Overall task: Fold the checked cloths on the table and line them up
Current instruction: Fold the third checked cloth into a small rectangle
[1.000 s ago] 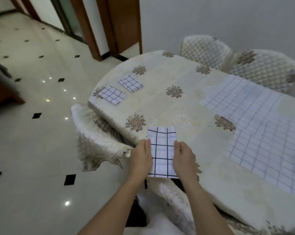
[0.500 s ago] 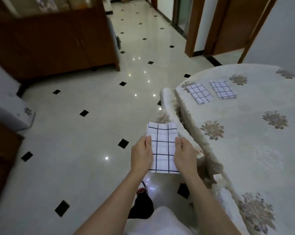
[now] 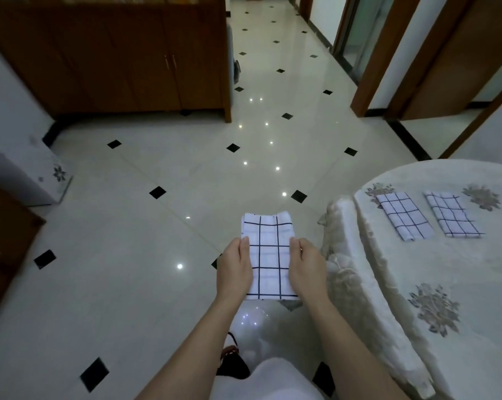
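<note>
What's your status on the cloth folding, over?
Left hand and right hand each grip folded checked cloth, held above floor. Two folded cloths lie side by side on table. Covered chair between held cloth and table.

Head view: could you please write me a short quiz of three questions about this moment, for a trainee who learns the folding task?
1. True or false: the held cloth lies on the table.
2. The held cloth is gripped by: A) one hand only; B) both hands; C) no hand.
3. How many folded cloths lie on the table?

Key
1. False; it is held above the floor.
2. B; the left hand and the right hand grip its side edges.
3. Two: the first folded cloth, nearest the table's edge, and the second folded cloth beside it, not touching.
</note>
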